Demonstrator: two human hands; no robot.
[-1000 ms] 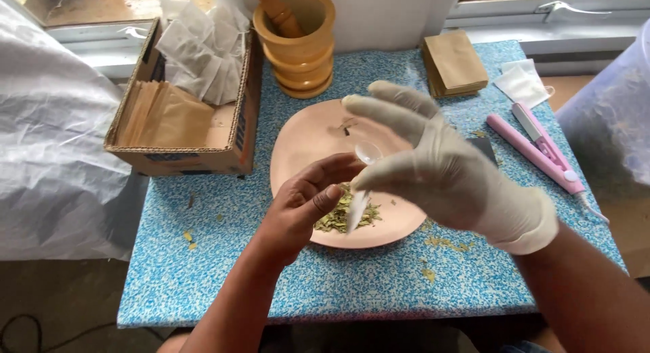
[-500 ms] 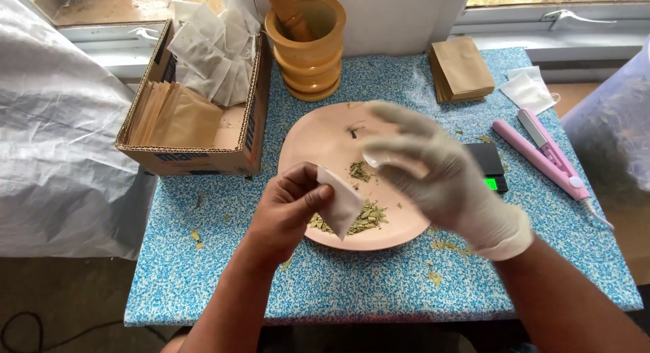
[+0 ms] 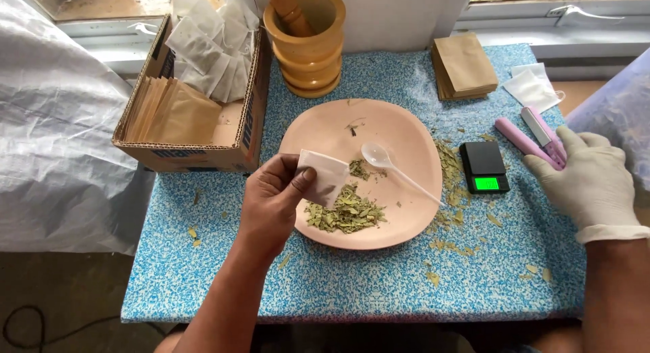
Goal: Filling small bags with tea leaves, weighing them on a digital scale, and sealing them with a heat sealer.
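My left hand (image 3: 274,201) pinches a small white paper sachet (image 3: 323,176) over the left side of a pink plate (image 3: 399,133). On the plate lie a heap of dried green leaves (image 3: 345,212) and a clear plastic spoon (image 3: 396,170), which nobody holds. My right hand (image 3: 592,180), in a white glove, reaches to the right and touches the near end of a pink clamp-like sealing tool (image 3: 535,138); whether its fingers grip the tool I cannot tell.
A small black scale with a green display (image 3: 485,167) sits right of the plate. A cardboard box (image 3: 196,102) of brown and white sachets stands at the left, a wooden mortar with pestle (image 3: 307,38) behind, brown envelopes (image 3: 464,65) and a white mask (image 3: 535,87) at back right.
My right hand has left the plate and swung right to the pink tool. The spoon now lies on the plate. My left hand still holds the sachet.
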